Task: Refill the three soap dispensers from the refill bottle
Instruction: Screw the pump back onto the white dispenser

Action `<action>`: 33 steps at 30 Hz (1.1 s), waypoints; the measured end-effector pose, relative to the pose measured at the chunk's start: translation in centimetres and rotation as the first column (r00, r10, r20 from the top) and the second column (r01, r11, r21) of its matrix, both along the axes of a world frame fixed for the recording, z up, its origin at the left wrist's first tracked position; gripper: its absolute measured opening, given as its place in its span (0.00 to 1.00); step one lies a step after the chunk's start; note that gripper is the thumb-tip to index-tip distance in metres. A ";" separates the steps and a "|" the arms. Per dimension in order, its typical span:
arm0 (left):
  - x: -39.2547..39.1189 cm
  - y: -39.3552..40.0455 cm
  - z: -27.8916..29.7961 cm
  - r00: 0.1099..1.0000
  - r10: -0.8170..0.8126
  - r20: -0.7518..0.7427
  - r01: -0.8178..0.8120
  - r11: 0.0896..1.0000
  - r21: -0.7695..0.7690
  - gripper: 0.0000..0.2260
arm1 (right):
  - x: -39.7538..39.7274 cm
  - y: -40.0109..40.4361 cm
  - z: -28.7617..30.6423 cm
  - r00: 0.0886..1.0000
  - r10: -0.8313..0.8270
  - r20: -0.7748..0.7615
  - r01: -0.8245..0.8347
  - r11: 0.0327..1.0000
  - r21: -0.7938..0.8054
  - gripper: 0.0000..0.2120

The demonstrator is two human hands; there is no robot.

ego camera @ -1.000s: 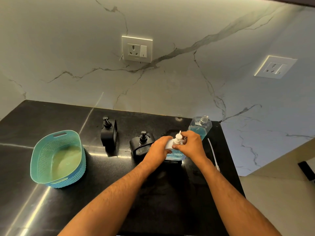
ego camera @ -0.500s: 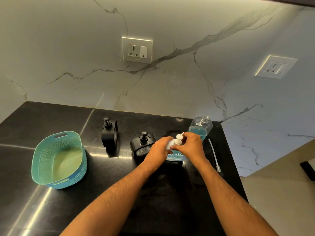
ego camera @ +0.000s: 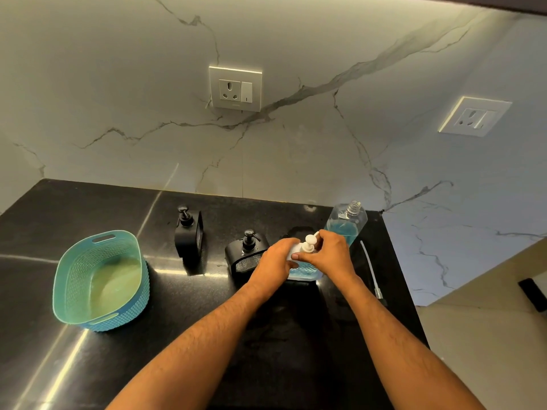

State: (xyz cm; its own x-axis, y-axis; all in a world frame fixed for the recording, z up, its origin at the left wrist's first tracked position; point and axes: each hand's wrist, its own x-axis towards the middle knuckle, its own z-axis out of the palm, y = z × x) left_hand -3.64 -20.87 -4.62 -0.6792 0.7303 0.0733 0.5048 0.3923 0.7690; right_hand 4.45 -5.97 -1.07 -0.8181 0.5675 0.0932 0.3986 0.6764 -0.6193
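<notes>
The white-topped dispenser (ego camera: 305,269), standing on the tabletop (ego camera: 207,321) just in front of the uncapped refill bottle (ego camera: 344,224), is steadied by the left hand (ego camera: 276,263) while its pump (ego camera: 309,244) is pinched by the right hand (ego camera: 331,255), seemingly for screwing.

Left hand (ego camera: 276,257) gripping white dispenser (ego camera: 305,269); right hand (ego camera: 330,253) pinching its pump (ego camera: 309,244), refill bottle (ego camera: 344,223) just behind
</notes>
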 end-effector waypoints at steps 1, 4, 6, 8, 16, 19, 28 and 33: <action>0.0 0.0 0.0 1.000 0.000 0.002 0.000 1.000 -0.002 0.24 | 0.0 0.0 -0.1 1.000 -0.008 0.003 0.008 1.000 0.001 0.27; 0.0 0.0 0.0 1.000 0.004 0.003 -0.004 1.000 -0.001 0.25 | -0.1 0.1 -0.1 1.000 0.029 -0.005 -0.029 0.999 -0.016 0.25; 0.0 0.0 0.0 1.000 0.007 0.006 -0.007 1.000 -0.004 0.25 | -0.1 0.2 0.0 0.999 0.043 0.003 -0.042 0.997 -0.066 0.22; 0.0 0.0 -0.1 1.000 0.004 0.004 -0.004 1.000 -0.007 0.25 | 0.0 0.2 0.2 1.000 0.028 0.002 -0.028 0.996 -0.088 0.22; -0.1 0.1 -0.1 1.000 -0.001 -0.003 0.001 1.000 -0.012 0.24 | 0.0 0.0 0.5 0.999 0.041 0.020 -0.039 0.996 -0.076 0.25; 0.0 0.0 -0.3 1.000 0.006 -0.003 -0.006 1.000 -0.010 0.24 | -0.2 0.2 0.4 0.998 0.037 0.040 -0.034 0.996 -0.083 0.23; 0.0 0.1 -0.2 1.000 0.006 -0.004 -0.006 1.000 0.001 0.23 | -0.1 -0.1 0.8 1.000 0.011 0.024 -0.010 0.999 -0.043 0.27; 0.1 0.0 -0.3 1.000 0.007 -0.002 -0.007 1.000 0.013 0.24 | -0.3 -0.4 1.2 0.999 0.019 0.039 -0.019 1.000 0.005 0.20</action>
